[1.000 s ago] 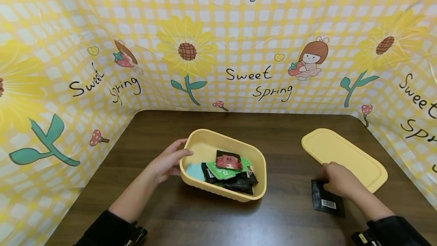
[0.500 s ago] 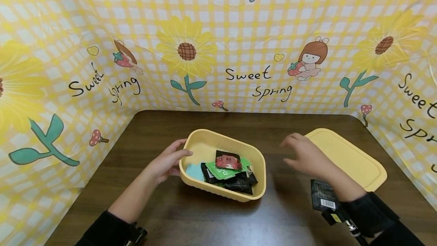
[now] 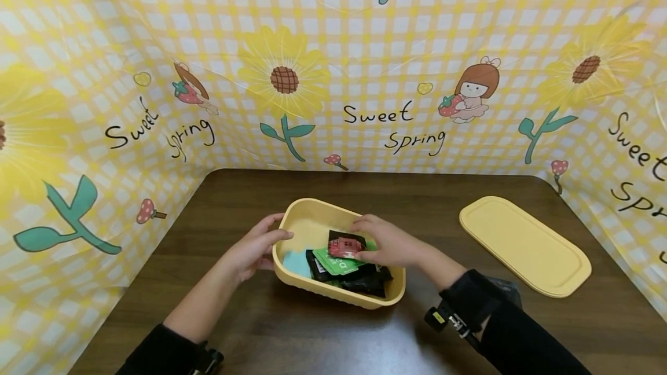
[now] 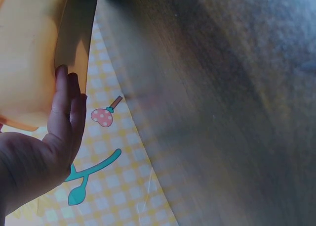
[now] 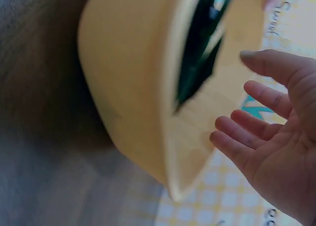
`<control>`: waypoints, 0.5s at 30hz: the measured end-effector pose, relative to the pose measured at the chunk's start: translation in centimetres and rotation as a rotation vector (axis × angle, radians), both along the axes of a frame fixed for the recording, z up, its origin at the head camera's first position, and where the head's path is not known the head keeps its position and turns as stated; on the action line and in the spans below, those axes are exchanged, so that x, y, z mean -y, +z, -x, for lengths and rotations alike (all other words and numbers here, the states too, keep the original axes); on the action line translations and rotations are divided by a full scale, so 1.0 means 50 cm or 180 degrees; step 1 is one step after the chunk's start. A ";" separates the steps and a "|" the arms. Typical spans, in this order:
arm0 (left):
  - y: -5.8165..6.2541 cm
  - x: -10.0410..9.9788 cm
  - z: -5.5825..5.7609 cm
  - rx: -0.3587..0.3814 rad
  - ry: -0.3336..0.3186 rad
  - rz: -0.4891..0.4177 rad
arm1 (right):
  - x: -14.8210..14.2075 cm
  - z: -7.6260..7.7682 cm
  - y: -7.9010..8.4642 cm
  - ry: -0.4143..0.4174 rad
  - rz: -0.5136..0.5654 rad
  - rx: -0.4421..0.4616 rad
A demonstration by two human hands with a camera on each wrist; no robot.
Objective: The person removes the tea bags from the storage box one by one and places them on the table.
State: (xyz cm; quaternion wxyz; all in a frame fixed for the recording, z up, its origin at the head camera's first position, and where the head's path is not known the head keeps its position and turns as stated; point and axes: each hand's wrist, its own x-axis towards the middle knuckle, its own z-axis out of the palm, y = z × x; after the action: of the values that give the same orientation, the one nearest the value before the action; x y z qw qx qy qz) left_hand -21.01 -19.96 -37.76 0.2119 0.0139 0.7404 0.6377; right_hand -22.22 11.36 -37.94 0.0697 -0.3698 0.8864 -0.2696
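A yellow plastic box [image 3: 328, 296] stands on the dark wooden table. My left hand [image 3: 255, 250] grips its left end, thumb over the rim and fingers against the outside wall. Inside lie several small packets: a black one with a red picture [image 3: 344, 246] on top, a green packet [image 3: 333, 263], black packets [image 3: 365, 283] and a light blue piece [image 3: 297, 263]. Over the box's right side hovers my right hand [image 3: 391, 242], thumb and fingers spread around the red-pictured packet's right side. The right wrist view shows nothing held in this hand [image 5: 276, 137].
A yellow lid [image 3: 526, 247] lies flat at the right of the table [image 3: 250, 328]. Partly hidden behind my right sleeve is another black packet [image 3: 505, 289]. A yellow checked cloth [image 3: 365, 62] with printed flowers rises around the back and sides.
My right hand has moved left, from the black packet by the lid to above the box. That packet stays on the table. The left hand and box have hardly moved.
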 end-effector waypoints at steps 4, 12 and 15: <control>-0.001 -0.001 0.000 -0.0005 -0.0002 0.0005 | 0.016 0.010 -0.023 0.0176 -0.0044 -0.0092; 0.001 -0.002 0.003 -0.0011 0.0003 0.0002 | 0.021 0.006 -0.040 0.0055 -0.0132 -0.0597; 0.000 -0.002 0.003 -0.0004 0.0016 0.0019 | 0.018 0.000 -0.045 -0.0155 -0.0126 -0.0864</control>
State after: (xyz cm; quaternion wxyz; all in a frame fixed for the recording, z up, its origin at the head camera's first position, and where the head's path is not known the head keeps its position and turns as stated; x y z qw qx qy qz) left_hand -21.16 -19.84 -37.78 0.2098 0.0119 0.7425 0.6360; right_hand -22.23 10.48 -40.17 -0.0502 -0.3799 0.9015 -0.2012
